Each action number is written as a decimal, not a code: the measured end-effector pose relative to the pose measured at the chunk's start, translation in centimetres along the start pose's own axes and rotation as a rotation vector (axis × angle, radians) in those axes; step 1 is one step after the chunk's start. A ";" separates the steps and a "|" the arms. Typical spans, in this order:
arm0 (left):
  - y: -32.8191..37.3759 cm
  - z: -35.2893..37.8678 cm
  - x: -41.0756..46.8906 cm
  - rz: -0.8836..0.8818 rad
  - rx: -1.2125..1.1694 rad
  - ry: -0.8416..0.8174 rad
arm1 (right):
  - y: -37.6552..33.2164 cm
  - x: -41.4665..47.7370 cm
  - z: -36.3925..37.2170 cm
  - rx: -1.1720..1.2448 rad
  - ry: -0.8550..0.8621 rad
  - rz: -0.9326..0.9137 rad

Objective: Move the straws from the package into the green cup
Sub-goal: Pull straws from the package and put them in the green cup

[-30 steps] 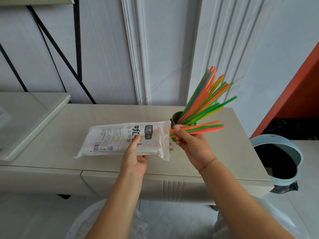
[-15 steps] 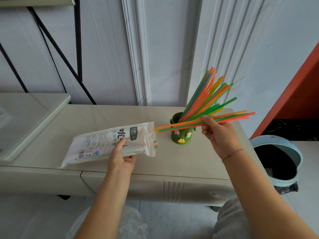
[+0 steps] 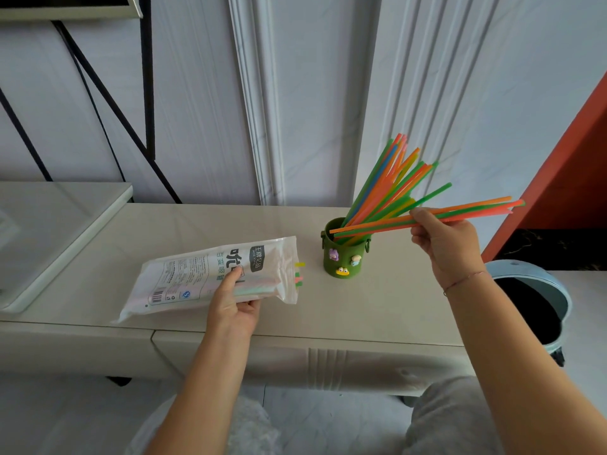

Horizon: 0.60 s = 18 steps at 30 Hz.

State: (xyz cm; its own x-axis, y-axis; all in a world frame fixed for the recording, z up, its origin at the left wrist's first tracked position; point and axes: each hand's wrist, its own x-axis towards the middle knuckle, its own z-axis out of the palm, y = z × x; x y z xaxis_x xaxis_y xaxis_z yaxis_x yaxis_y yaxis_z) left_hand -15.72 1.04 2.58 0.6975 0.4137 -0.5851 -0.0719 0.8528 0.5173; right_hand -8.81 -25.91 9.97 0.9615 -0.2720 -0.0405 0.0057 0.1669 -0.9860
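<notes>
Straw package (image 3: 197, 280) rests by the front edge of the tabletop (image 3: 387, 310), left hand (image 3: 233, 310) gripping its near side. Green cup (image 3: 345, 261) stands just right of it, packed with a fan of straws (image 3: 387, 185). Right hand (image 3: 443, 241) pinches a bunch (image 3: 476, 208) nearly flat, low ends at the cup's rim, so I'd tilt it upright and feed the ends in before letting go, then grab the few tips (image 3: 299, 279) poking from the package mouth

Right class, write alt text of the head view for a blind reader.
A person's right hand holds a few orange and green straws nearly level, ends over a green cup already holding many straws; the left hand grips the package on a pale cabinet.
</notes>
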 end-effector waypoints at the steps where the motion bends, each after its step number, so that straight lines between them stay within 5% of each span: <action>1: 0.0 0.0 0.0 0.003 -0.002 -0.002 | -0.2 0.0 0.0 -0.027 0.013 -0.016; 10: -0.3 0.7 -0.4 0.014 0.022 -0.040 | -1.0 0.0 1.2 -0.288 0.074 -0.139; 18: -1.0 1.4 -1.0 0.035 0.035 -0.067 | 1.0 1.0 3.8 -0.578 -0.096 -0.084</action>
State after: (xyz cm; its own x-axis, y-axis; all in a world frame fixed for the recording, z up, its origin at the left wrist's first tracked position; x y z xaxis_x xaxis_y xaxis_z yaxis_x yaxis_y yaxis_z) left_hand -15.31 -0.65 3.56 0.7413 0.4201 -0.5235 -0.0729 0.8257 0.5594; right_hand -6.81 -22.38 9.59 0.9849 -0.1706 0.0297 -0.0421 -0.4021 -0.9146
